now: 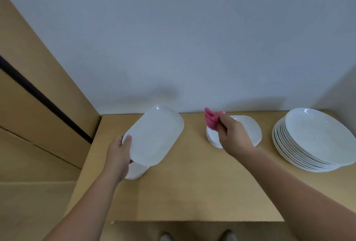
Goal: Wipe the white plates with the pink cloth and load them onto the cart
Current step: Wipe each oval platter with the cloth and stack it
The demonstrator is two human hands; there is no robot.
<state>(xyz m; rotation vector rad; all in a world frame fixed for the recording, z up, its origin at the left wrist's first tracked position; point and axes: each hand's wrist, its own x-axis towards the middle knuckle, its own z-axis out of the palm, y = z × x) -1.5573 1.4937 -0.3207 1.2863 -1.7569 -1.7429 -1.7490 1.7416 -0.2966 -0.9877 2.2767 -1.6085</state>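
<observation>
Slippage is the chief risk for the glossy white oblong plate [156, 135]. It is held tilted in the air at about nine o'clock over the tan wooden desk [192, 183] by the left hand [118, 156], which grips only its near rim. A one-edge hold on so smooth a surface could let the plate drop onto the small white plate stack [137, 172] just beneath, chipping both.

Near twelve o'clock the right hand [231, 135] pinches the crumpled pink cloth [211, 119] above a low stack of white plates [250, 131], and a swing across to wipe could clip that stack. At three o'clock the tall stack of round white plates [316, 138] stands staggered, so a knock might slide it.

Open desk runs from the centre to the front edge at six o'clock. The grey wall [192, 48] closes off twelve o'clock and the tan cabinet [38, 106] nine o'clock. No cart is in view.
</observation>
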